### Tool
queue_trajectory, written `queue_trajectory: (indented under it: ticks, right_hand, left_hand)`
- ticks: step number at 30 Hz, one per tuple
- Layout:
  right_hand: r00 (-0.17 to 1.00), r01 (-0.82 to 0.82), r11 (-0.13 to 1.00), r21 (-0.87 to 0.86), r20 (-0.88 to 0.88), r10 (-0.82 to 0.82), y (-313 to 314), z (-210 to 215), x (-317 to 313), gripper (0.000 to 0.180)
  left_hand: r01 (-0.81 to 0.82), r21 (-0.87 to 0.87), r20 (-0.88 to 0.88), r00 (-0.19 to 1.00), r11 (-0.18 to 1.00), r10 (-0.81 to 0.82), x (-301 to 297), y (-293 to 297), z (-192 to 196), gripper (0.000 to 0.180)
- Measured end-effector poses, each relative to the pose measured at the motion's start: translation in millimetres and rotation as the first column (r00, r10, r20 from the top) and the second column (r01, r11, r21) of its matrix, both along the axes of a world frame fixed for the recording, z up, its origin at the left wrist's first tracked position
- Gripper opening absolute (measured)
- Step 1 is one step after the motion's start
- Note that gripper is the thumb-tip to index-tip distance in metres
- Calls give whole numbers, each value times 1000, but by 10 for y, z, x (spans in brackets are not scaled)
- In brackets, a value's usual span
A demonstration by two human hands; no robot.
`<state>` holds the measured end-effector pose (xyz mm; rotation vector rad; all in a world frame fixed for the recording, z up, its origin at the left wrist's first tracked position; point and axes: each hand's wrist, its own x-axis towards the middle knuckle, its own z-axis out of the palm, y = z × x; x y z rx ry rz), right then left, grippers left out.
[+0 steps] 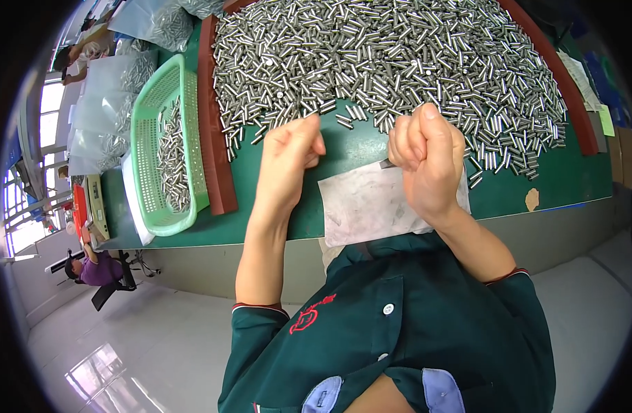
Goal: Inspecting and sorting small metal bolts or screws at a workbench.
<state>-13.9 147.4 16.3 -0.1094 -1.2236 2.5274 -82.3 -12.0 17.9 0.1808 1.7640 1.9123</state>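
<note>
A thick spread of small shiny metal pins (pixel 398 55) covers the far part of the green table (pixel 350 141). My left hand (pixel 287 157) is closed in a fist just in front of the near edge of the pins; whatever lies inside its fingers is hidden. Level with it on the right, my right hand (pixel 429 158) is also closed, thumb uppermost, above a stained white cloth (pixel 364 206). Beside its lower fingers a short dark piece (pixel 387 164) shows; I cannot tell if the hand grips it. A few loose pins (pixel 356 112) lie between both hands.
Dark red rails (pixel 216 117) border the pins at left and right. A green plastic basket (pixel 138 158) holding more pins stands left of the left rail. Clear bags of pins (pixel 99 113) lie beyond it, near a scale (pixel 96 203). Other people sit at far left.
</note>
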Motion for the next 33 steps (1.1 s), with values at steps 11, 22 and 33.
queue_trajectory:
  ticks: [11, 22, 33]
  right_hand:
    - [1000, 6, 1000, 25, 19, -6, -25, 33, -3, 38]
    - [1000, -15, 1000, 18, 23, 14, -3, 30, 0, 38]
    - [1000, -19, 1000, -21, 5, 19, 3, 17, 10, 38]
  left_hand:
    - [-456, -776, -626, 640, 436, -445, 15, 436, 1, 40]
    - [-316, -818, -543, 702, 481, -461, -46, 356, 99, 21]
    - [-445, -799, -587, 433, 404, -684, -5, 424, 63, 8]
